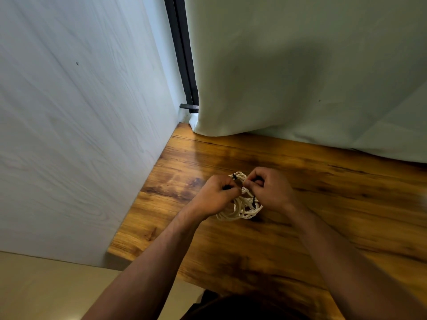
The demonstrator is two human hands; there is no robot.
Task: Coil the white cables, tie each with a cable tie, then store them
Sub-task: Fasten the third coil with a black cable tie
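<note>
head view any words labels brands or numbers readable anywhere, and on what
None: no text is readable in this view.
The white cables, the black cable tie, the wooden table, the white panel and the curtain show no print.
The left hand and right hand pinch the tie and cover part of the coil, so anything there is hidden.

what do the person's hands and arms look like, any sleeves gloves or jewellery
The left hand and the right hand are both bare, with no gloves. No rings, watch or wristbands are in view. No sleeve shows either: from the wrists down to the bottom edge of the picture there is no clothing.
</note>
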